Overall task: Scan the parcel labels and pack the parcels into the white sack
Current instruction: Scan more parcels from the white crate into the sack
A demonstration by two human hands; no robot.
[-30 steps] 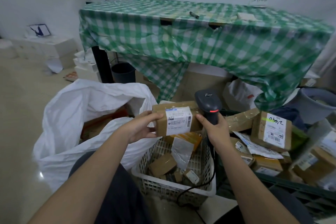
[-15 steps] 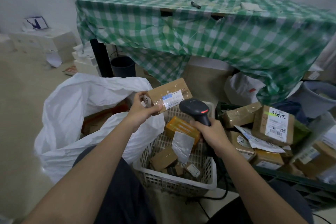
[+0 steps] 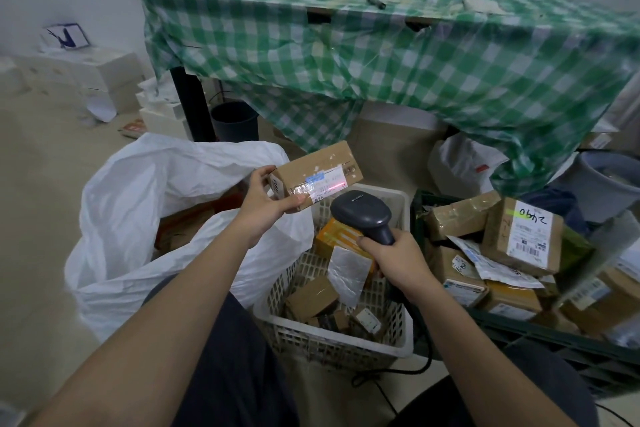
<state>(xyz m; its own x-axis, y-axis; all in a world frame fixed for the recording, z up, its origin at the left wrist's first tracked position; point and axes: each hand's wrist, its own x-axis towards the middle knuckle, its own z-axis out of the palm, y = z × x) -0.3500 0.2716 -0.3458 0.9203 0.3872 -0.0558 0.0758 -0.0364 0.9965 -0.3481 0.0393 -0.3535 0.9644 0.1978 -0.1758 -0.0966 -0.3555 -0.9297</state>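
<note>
Left hand (image 3: 265, 199) clamped on one end of a brown cardboard parcel (image 3: 317, 173), thumb along the lower edge and fingers curled over the top corner, parcel tilted with its far end raised, held in the air above the gap between the white sack (image 3: 138, 218) and the white basket (image 3: 401, 343). White label (image 3: 327, 185) on the parcel's underside-facing edge, a red scan line glowing across it. Right hand (image 3: 398, 260) wrapped tight round the handle of a dark grey barcode scanner (image 3: 362, 211), head of the scanner just below and near the label, not touching it, black cable trailing from the handle down past the basket to the floor. Beneath the scanner, inside the basket: a yellow-orange box (image 3: 341, 239), a silver-grey pouch (image 3: 348, 270) leaning on it, a small brown carton (image 3: 311, 298) and a few smaller packets at the bottom. To the left, the sack standing open and slumped, brown cartons visible in its mouth. To the right, a dark green crate (image 3: 554, 347) heaped with taped parcels, among them a brown box with a white label and handwriting in black (image 3: 523, 236). Behind everything, a table draped in a green-and-white checked cloth (image 3: 381, 55), a dark marker (image 3: 375, 2) lying on top. Dark round bin (image 3: 235, 121) under the table's left end, white boxes (image 3: 86, 80) stacked along the wall at far left, a grey bucket (image 3: 613, 184) at far right.
</note>
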